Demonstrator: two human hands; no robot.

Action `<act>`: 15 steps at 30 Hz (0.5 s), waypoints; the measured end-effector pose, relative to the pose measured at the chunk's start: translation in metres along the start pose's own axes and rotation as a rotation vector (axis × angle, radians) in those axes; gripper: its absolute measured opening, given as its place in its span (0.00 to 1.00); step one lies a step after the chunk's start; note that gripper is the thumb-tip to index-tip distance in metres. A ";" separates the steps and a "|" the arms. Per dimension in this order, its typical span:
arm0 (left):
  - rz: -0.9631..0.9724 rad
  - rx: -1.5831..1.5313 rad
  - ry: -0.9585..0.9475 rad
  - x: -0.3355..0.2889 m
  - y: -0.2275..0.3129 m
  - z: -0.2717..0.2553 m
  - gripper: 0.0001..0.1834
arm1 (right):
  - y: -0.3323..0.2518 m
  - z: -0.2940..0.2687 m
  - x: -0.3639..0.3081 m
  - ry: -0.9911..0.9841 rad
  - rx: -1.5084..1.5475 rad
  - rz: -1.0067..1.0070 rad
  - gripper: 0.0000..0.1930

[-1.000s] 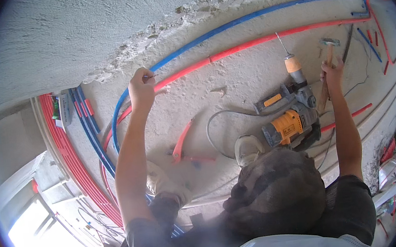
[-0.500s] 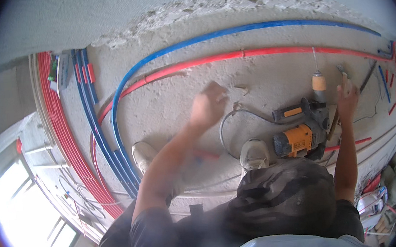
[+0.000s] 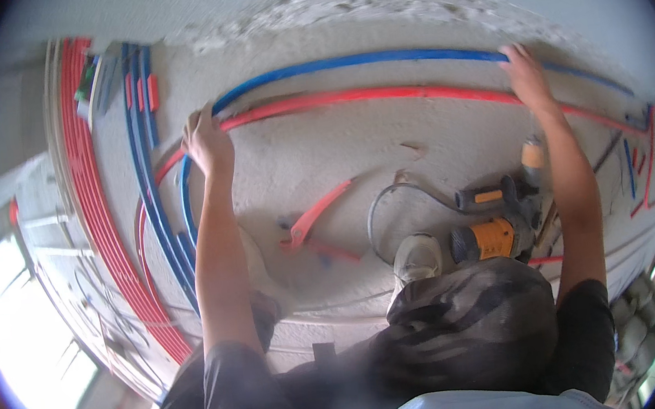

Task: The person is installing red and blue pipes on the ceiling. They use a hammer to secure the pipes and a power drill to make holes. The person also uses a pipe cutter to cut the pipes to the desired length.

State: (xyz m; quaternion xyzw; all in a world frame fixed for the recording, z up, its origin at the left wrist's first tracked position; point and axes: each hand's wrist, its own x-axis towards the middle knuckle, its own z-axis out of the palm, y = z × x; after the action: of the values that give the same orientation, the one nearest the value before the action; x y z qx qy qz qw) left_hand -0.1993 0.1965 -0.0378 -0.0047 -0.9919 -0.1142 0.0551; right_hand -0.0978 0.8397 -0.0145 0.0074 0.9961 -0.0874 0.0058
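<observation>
Rough concrete floor (image 3: 314, 146) underfoot | rotary hammer (image 3: 495, 237) lay nearest, right of centre | red pipe (image 3: 380, 94) ran beyond it | left hand (image 3: 209, 142) curled round blue pipe (image 3: 361, 59) at its bend, right hand (image 3: 527, 79) gripped it farther along | I judged even two-handed support best against kinking | chipped wall edge (image 3: 355, 4) behind pipe

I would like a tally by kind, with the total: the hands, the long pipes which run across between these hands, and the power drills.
Hands: 2 (left hand, right hand)
Long pipes: 2 (blue pipe, red pipe)
Power drill: 1
Total: 5
</observation>
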 end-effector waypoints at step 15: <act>-0.070 -0.458 -0.647 0.041 -0.123 -0.057 0.11 | 0.026 0.008 -0.032 -0.129 -0.040 0.026 0.16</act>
State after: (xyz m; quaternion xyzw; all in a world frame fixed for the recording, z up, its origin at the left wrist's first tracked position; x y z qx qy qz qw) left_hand -0.2364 0.0639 -0.0061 -0.0188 -0.9065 -0.3270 -0.2665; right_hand -0.0654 0.8630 -0.0265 0.0144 0.9951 -0.0676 0.0713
